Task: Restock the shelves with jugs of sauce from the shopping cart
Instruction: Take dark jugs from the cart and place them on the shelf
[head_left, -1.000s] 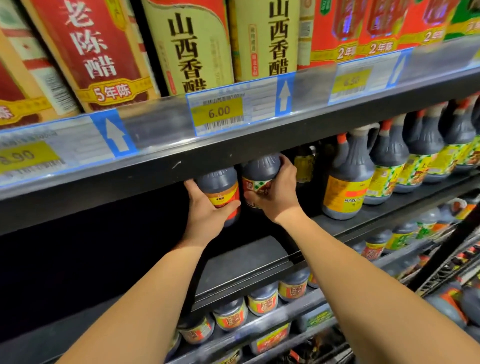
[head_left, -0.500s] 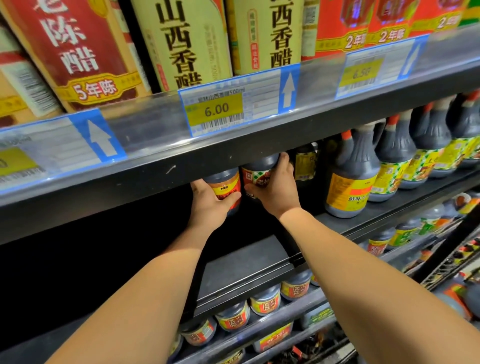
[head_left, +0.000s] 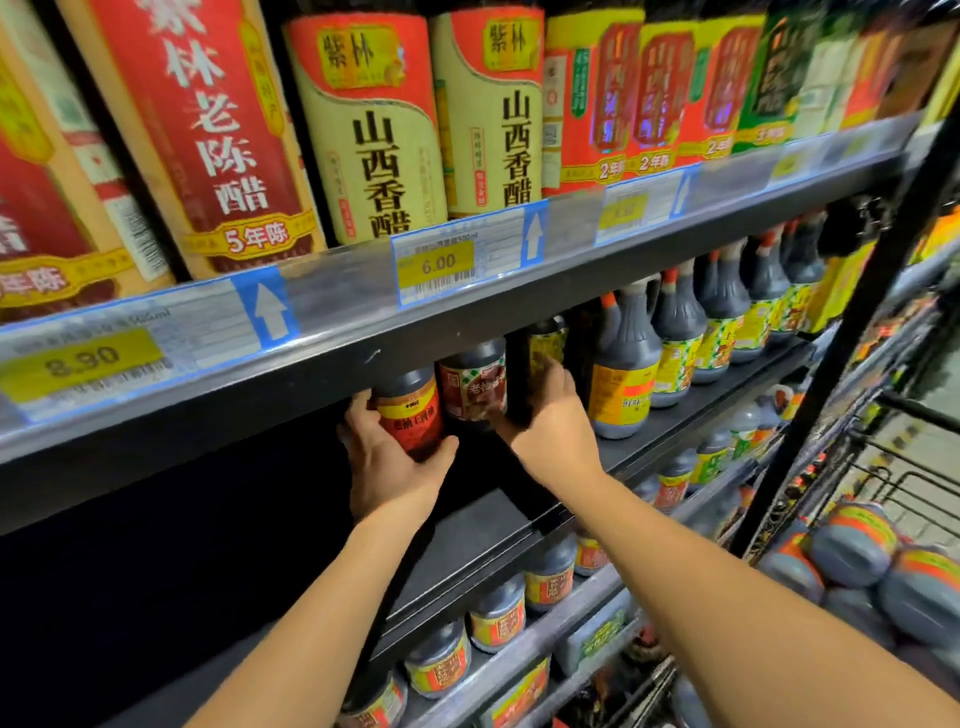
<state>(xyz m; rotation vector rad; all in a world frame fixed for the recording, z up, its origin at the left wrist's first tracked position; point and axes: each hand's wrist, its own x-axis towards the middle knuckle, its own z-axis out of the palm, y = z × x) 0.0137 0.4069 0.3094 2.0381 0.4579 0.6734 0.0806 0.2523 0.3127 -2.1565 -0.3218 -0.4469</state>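
Jug w/ red-yellow label (head_left: 410, 415) is at the front of the mid shelf (head_left: 478, 530), its top hidden behind the upper shelf rail (head_left: 337, 358); L hand (head_left: 389, 467) grips it from the left & below, fingers curled round its side, thumb across the lower front; jug w/ checked label (head_left: 472, 389) is just beside it on the right; R hand (head_left: 550, 426) holds that one, fingers wrapped round its right side, thumb reaching in under it; can't tell if either jug's btm rests on the shelf or hangs just off it. Right of the R hand stands a row of tall handled jugs (head_left: 623, 374), upright, packed close. The rail carries a 6.00 tag (head_left: 439, 262) & an 8.90 tag (head_left: 88, 358); above them, big vinegar bottles (head_left: 363, 130). Lower shelf jugs (head_left: 498, 618) line up below the arms. Shopping cart (head_left: 914, 483) at far right w/ cart jugs (head_left: 852, 545) lying on their sides.
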